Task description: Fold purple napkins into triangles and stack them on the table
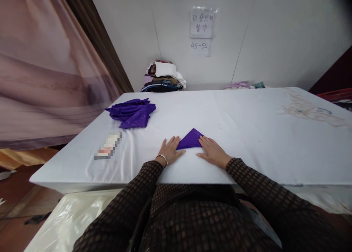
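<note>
A purple cloth napkin (190,139), folded into a triangle, lies flat near the front of the table with its point facing away from me. My left hand (170,152) rests flat at the napkin's left corner, fingers stretched out, a silver bracelet at the wrist. On the opposite side, my right hand (213,151) lies palm down with its fingertips over the right corner. Both thumbs are spread inward below the napkin's long edge. Farther back on the left sits a loose heap of purple napkins (132,112).
A white cloth covers the table (247,164). Left of my hands lies a blurred-out rectangular object (108,145). Folded clothes (163,77) are stacked behind the far edge, below a paper sign (202,22) on the wall. Pink curtains (52,61) hang at the left.
</note>
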The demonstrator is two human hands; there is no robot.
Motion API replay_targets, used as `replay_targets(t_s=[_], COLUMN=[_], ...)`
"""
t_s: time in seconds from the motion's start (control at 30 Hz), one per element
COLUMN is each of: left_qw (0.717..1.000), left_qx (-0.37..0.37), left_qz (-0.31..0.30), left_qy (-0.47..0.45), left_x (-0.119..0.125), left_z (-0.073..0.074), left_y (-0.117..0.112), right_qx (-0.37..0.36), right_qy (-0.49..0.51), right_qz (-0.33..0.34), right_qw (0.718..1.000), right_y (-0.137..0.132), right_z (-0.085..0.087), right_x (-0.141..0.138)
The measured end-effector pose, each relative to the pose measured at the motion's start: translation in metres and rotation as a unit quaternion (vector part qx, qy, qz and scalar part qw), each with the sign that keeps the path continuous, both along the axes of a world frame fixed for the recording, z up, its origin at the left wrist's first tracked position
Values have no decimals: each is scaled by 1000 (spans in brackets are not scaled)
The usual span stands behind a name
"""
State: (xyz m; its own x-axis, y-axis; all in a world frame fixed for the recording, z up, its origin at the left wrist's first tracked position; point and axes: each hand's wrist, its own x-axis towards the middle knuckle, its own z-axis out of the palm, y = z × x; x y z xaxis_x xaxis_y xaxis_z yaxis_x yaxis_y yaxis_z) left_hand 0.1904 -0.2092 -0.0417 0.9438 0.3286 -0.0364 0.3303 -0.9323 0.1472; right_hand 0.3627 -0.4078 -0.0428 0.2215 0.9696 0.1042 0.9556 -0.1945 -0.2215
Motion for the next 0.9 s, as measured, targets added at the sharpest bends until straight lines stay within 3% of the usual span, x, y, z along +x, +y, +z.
replay_targets(t_s=[0.17, 0.33, 0.7, 0.9], left_qw=[995, 985, 978, 977], left_qx=[-15, -45, -64, -97], left_qz=[48, 48, 112, 89], left_qy=[-83, -161, -163, -165], left_x=[-14, -13, 3, -3], left_z=[1, 6, 4, 2], left_y=[5, -2, -4, 5], right_qx=[-6, 2, 19, 20], right_qy=[2, 2, -4, -13], right_qz=[-3, -2, -1, -1], right_qw=[1000, 1000, 1000, 1000], right_y=[0, -1, -2, -2], right_z=[0, -2, -5, -8], right_x=[0, 1, 2, 3])
